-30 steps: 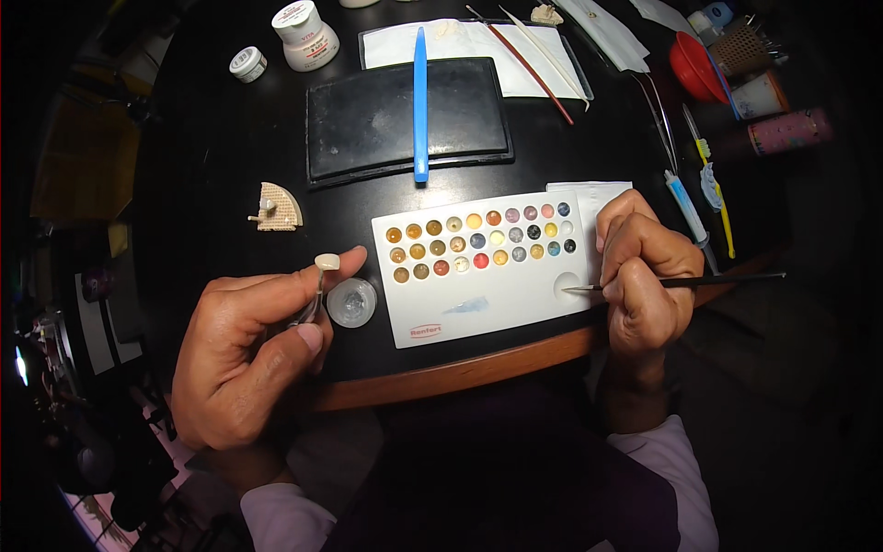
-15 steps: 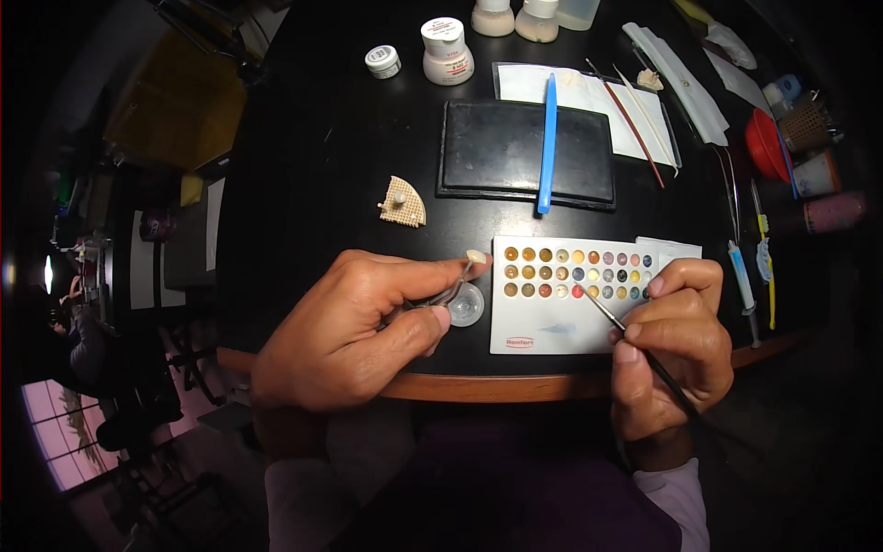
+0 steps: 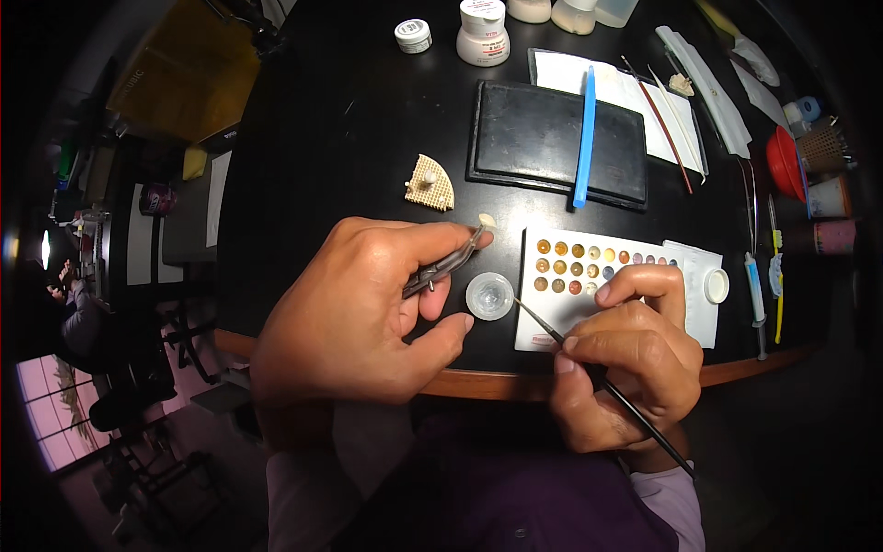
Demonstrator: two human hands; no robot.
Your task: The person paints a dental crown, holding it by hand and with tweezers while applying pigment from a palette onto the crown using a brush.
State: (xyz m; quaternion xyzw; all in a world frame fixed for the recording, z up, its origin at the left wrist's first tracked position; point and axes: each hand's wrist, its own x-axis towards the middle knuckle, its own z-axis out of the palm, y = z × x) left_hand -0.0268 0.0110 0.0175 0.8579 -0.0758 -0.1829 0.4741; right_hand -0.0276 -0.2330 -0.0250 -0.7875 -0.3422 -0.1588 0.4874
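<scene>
My left hand grips dark metal tweezers, its thumb stretched out toward a small clear cup. At the tweezers' tip is a small cream tooth-shaped piece, seemingly a dental crown. My right hand pinches a thin dark-handled brush slantwise. The brush tip comes down between the cup's right rim and the palette's left edge; whether it touches the rim I cannot tell. Under the right fingers lies a white palette with rows of coloured paste wells, partly hidden by the hand.
Beyond the hands are a beige honeycomb firing tray with a peg, and a black slab with a blue stick across it. Jars stand at the back. Right lie a white round lid, a syringe and a red bowl.
The brush has moved left, from over the palette's wells to beside the cup. My left thumb has spread away from the tweezers. The whole view has shifted, so tabletop things appear further right.
</scene>
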